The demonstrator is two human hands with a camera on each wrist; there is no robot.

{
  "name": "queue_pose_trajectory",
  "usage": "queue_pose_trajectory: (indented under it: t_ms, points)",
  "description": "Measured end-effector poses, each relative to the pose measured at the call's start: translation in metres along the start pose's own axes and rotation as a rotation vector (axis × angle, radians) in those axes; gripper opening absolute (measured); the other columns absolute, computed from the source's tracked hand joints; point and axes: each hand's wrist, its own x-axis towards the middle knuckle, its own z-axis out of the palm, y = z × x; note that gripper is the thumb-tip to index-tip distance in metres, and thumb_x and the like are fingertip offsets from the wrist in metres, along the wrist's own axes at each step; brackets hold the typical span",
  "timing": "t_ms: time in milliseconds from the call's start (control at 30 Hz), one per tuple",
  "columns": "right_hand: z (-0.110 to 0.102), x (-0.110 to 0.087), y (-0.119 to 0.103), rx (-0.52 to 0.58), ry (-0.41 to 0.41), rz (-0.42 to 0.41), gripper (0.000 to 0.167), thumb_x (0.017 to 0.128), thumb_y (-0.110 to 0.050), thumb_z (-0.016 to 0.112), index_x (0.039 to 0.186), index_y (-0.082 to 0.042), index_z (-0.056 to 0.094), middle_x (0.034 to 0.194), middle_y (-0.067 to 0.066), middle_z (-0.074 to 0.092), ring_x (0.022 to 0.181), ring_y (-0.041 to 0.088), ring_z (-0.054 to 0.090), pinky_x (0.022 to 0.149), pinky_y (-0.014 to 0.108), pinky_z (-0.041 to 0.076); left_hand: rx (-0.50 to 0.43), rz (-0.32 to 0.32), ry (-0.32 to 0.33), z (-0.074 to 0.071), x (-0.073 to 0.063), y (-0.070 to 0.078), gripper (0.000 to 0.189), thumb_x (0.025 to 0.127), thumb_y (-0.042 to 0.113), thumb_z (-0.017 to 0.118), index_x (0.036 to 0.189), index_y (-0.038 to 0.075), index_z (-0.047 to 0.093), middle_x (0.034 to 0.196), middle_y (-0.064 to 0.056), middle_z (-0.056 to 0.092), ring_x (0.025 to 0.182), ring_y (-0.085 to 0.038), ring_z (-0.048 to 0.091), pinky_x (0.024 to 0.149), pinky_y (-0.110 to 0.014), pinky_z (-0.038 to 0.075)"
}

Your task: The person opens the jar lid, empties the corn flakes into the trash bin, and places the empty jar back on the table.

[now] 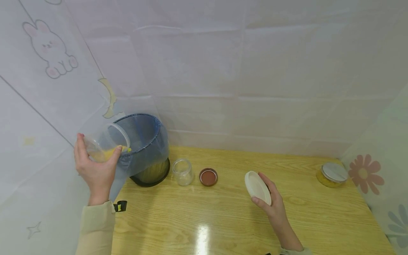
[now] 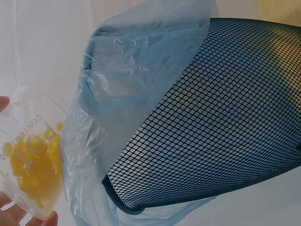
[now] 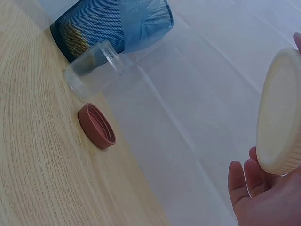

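Note:
My left hand (image 1: 97, 173) grips a clear plastic tub (image 1: 104, 141) at the left, tipped sideways with its mouth at the rim of a mesh waste bin (image 1: 152, 173). Small rounded yellow pieces (image 2: 37, 162) lie along the tub's lower side, some close to its mouth. A thin blue bag (image 2: 136, 70) lines the bin and folds over its rim. Out to the right, my right hand (image 1: 276, 210) holds a round cream-white screw lid (image 1: 257, 187) by its edge, above the table. The ribbed side of that lid (image 3: 289, 157) shows in the right wrist view.
An uncovered clear jar (image 1: 183, 173) stands right beside the bin. Next to it a reddish-brown lid (image 1: 208, 176) lies inside up. A low jar with a silver lid (image 1: 333, 173) and yellow contents is at the table's far right. Sheeting (image 1: 204, 71) hangs behind the wooden table (image 1: 223, 219).

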Motion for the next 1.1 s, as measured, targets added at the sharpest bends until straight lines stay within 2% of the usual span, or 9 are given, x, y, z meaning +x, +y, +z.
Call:
queue_pose_trajectory:
  t_ms: [167, 367, 467, 700, 933, 1100]
  points:
    - [0.000, 0.000, 0.001, -0.001, 0.005, 0.002, 0.073, 0.089, 0.004, 0.062, 0.156, 0.000, 0.034, 0.147, 0.017, 0.040, 0.125, 0.026, 0.042, 0.093, 0.023, 0.043, 0.003, -0.014, 0.012, 0.001, 0.001, -0.005, 0.095, 0.068, 0.006, 0.091, 0.150, -0.003, 0.044, 0.152, -0.012, 0.047, 0.140, -0.020, 0.041, 0.113, -0.031, 0.030]
    - [0.000, 0.000, 0.000, -0.021, 0.006, 0.005, 0.073, 0.089, 0.003, 0.063, 0.156, -0.001, 0.035, 0.147, 0.016, 0.040, 0.125, 0.025, 0.042, 0.093, 0.022, 0.043, -0.011, -0.065, 0.004, 0.002, 0.002, -0.029, 0.096, 0.068, 0.015, 0.094, 0.149, 0.010, 0.042, 0.150, 0.005, 0.047, 0.136, -0.014, 0.043, 0.096, -0.031, 0.033]
    - [0.000, 0.000, 0.000, -0.031, 0.005, 0.008, 0.073, 0.090, 0.003, 0.063, 0.156, -0.001, 0.034, 0.147, 0.016, 0.040, 0.126, 0.025, 0.042, 0.093, 0.022, 0.043, -0.015, -0.064, 0.005, 0.002, 0.002, -0.035, 0.095, 0.068, 0.019, 0.095, 0.147, 0.014, 0.043, 0.149, 0.008, 0.047, 0.135, -0.013, 0.044, 0.095, -0.030, 0.033]
    - [0.000, -0.001, 0.000, -0.040, 0.003, 0.015, 0.073, 0.090, 0.003, 0.063, 0.157, -0.002, 0.034, 0.148, 0.016, 0.039, 0.126, 0.027, 0.041, 0.093, 0.021, 0.042, -0.050, -0.080, 0.012, -0.001, -0.001, 0.009, 0.088, 0.071, 0.004, 0.089, 0.145, 0.001, 0.044, 0.150, -0.002, 0.048, 0.134, -0.017, 0.045, 0.098, -0.031, 0.033]
    - [-0.001, 0.000, 0.001, -0.040, 0.006, 0.019, 0.073, 0.090, 0.002, 0.063, 0.157, -0.003, 0.034, 0.148, 0.015, 0.040, 0.126, 0.026, 0.041, 0.093, 0.022, 0.042, -0.058, -0.074, 0.001, -0.001, 0.001, 0.014, 0.087, 0.071, 0.002, 0.089, 0.146, -0.001, 0.045, 0.149, -0.007, 0.049, 0.132, -0.019, 0.046, 0.102, -0.032, 0.035]
    - [-0.001, 0.000, 0.002, -0.042, 0.005, 0.017, 0.073, 0.089, 0.002, 0.063, 0.157, -0.003, 0.035, 0.147, 0.015, 0.040, 0.125, 0.026, 0.042, 0.092, 0.024, 0.043, -0.059, -0.047, 0.005, 0.001, 0.002, 0.010, 0.087, 0.071, 0.001, 0.088, 0.147, 0.000, 0.047, 0.149, -0.009, 0.050, 0.133, -0.020, 0.046, 0.107, -0.036, 0.036]
